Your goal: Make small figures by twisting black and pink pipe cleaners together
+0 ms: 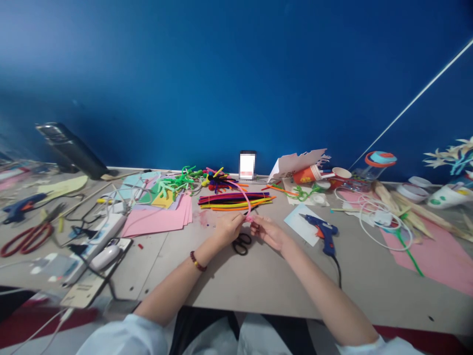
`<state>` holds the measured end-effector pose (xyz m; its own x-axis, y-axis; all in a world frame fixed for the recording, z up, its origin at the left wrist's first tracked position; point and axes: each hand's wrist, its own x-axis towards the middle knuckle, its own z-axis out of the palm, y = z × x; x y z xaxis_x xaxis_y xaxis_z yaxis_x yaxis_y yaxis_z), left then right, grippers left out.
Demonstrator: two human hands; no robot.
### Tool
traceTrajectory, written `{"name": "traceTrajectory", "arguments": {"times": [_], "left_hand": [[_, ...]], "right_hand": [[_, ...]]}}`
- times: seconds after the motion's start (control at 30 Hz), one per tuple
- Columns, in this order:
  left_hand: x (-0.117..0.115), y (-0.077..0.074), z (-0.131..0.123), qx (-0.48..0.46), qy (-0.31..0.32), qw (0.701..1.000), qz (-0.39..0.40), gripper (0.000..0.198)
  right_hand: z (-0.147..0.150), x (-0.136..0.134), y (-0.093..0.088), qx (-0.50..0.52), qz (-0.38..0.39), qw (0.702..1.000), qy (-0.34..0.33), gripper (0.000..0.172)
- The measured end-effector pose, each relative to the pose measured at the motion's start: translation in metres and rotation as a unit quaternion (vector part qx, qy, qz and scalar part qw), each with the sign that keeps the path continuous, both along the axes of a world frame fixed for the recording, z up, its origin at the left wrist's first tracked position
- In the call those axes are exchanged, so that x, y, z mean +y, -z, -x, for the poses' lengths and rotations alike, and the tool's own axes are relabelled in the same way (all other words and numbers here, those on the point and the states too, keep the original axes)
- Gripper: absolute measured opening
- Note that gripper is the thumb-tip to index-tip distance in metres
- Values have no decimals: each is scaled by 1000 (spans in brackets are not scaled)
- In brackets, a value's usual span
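Observation:
Between my two hands is a pink pipe cleaner, its long end arching up and to the left. My left hand pinches it near its lower end, fingers pressed together. From the other side, my right hand grips the bunched or twisted pink part with thumb and fingertips. Beneath the hands lies a pair of black-handled scissors, blades partly hidden. Just beyond is a bundle of purple, red, yellow and orange pipe cleaners on the grey table.
A blue glue gun rests on light paper at right, its cord running to the front. Left are pink paper sheets, a power strip and red-handled scissors. A phone stands against the blue wall. Green pipe-cleaner pieces lie behind.

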<state>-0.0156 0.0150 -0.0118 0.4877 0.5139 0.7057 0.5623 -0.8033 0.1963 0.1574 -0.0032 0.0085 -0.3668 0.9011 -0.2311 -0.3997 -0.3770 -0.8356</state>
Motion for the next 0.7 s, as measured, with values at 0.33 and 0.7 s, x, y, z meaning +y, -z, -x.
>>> {"name": "traceTrajectory", "arguments": {"times": [0.33, 0.7], "left_hand": [[-11, -1, -8, -103, 8, 988, 114, 23], [-10, -12, -11, -294, 87, 844, 441, 40]], "right_hand": [[9, -3, 4, 6, -31, 1000, -3, 33], [0, -6, -1, -311, -419, 846, 108, 25]]}}
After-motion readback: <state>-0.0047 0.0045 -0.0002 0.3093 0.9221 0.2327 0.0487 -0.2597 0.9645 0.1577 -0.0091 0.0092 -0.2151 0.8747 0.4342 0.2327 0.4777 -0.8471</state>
